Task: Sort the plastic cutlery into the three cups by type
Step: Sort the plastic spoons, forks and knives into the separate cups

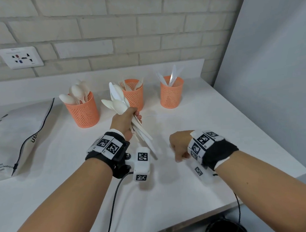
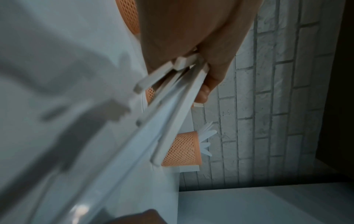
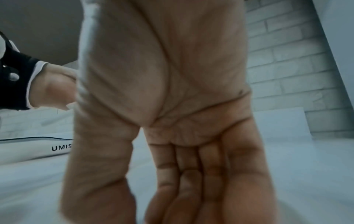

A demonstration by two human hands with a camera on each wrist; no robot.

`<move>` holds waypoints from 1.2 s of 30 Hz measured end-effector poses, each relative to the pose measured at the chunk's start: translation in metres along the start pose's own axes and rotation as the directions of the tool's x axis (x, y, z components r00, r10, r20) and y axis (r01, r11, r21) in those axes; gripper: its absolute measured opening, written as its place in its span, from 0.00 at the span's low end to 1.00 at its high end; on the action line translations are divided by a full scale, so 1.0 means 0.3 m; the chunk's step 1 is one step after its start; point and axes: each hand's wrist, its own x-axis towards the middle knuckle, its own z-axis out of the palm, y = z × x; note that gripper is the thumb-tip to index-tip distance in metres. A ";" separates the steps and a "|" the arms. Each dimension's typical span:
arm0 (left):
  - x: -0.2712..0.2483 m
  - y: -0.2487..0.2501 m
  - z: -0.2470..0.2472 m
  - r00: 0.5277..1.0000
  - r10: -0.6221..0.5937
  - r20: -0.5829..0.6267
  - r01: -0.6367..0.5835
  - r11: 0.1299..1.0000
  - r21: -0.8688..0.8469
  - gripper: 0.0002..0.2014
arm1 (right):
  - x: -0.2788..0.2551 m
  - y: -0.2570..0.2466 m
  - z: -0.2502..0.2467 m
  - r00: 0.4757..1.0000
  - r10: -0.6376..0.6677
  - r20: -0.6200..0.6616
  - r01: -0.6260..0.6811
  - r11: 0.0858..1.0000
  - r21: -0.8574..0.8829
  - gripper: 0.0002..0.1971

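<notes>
Three orange mesh cups stand along the back of the white table (image 1: pixel 204 130): the left cup (image 1: pixel 83 113) holds spoons, the middle cup (image 1: pixel 134 97) forks, the right cup (image 1: pixel 171 92) knives. My left hand (image 1: pixel 127 117) grips a bundle of white cutlery (image 1: pixel 117 104) in front of the middle cup, spoon bowls and knife blades up, handles fanning down toward me. In the left wrist view the handles (image 2: pixel 172 98) run past the knife cup (image 2: pixel 182 150). My right hand (image 1: pixel 179 146) hovers low over the table to the right, its fingers (image 3: pixel 182 174) curled into the palm, holding nothing.
A white zip bag (image 1: pixel 14 136) lies flat at the table's left. A wall socket (image 1: pixel 20 57) sits on the brick wall behind. A grey panel (image 1: pixel 272 71) closes the right side, and the table's right edge (image 1: pixel 277 143) runs diagonally. Cables hang off the front edge.
</notes>
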 end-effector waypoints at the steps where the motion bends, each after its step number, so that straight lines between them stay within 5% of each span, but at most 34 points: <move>1: 0.001 0.002 -0.002 1.000 0.002 0.001 -0.002 1.000 -0.003 0.07 | 0.017 -0.006 0.008 0.998 -0.015 -0.053 0.016 1.000 0.018 0.08; 6: 0.003 0.014 -0.027 1.000 0.013 0.017 -0.012 1.000 -0.005 0.06 | 0.090 -0.043 -0.019 0.957 -0.090 -0.276 0.108 0.993 0.049 0.09; 11: -0.023 0.032 -0.072 0.993 0.005 0.122 -0.011 0.999 0.050 0.07 | 0.226 -0.056 -0.135 0.885 -0.090 -0.456 0.040 0.992 -0.118 0.15; 17: -0.036 0.041 -0.140 0.984 -0.013 0.179 0.006 0.999 0.041 0.07 | 0.301 -0.034 -0.146 0.868 -0.084 -0.489 0.073 0.996 -0.042 0.08; 23: -0.024 0.055 -0.148 0.978 -0.013 0.208 0.012 1.000 0.004 0.06 | 0.320 -0.055 -0.132 0.883 -0.138 -0.449 0.215 0.969 0.125 0.15; 27: -0.015 0.060 -0.138 0.971 -0.015 0.239 0.027 0.998 -0.050 0.07 | 0.311 -0.092 -0.128 0.901 -0.167 -0.401 0.186 0.982 0.009 0.05; 29: -0.010 0.061 -0.135 0.971 -0.016 0.237 0.033 0.997 -0.066 0.08 | 0.298 -0.102 -0.128 0.885 -0.155 -0.440 0.193 0.980 0.042 0.10; 31: -0.005 0.061 -0.135 0.976 -0.017 0.219 0.035 0.996 -0.079 0.08 | 0.260 -0.111 -0.140 0.843 -0.162 -0.513 0.319 0.918 0.235 0.11; 34: -0.002 0.062 -0.133 0.984 -0.012 0.178 0.031 0.994 -0.104 0.08 | 0.179 -0.137 -0.171 0.756 -0.121 -0.644 0.573 0.598 0.560 0.06; 36: -0.002 0.063 -0.124 0.985 -0.003 0.171 0.023 0.993 -0.115 0.08 | 0.122 -0.168 -0.183 0.719 -0.123 -0.684 0.655 0.447 0.609 0.04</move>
